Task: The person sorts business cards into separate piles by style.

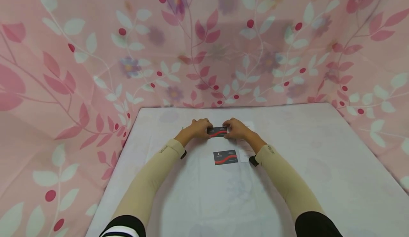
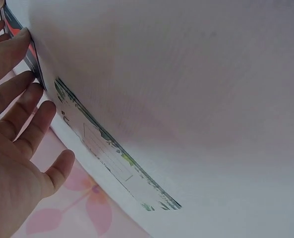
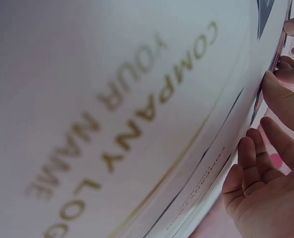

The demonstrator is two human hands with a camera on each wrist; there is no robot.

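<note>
A dark business card with a red wavy stripe is between my two hands near the back of the table. My left hand pinches its left end with thumb and fingertips. At the right end, my right hand pinches it the same way. In the left wrist view, the left thumb lies on the card's face, while the little finger sticks out. The right wrist view shows the card only edge-on beside the right hand. A second, matching dark card lies flat nearer to me.
White cards lie under and beside my right forearm; one reads "COMPANY LOGO" and "YOUR NAME". Left of the left hand lies a pale card with green leafy edges. A white cloth covers the table, with floral pink fabric behind.
</note>
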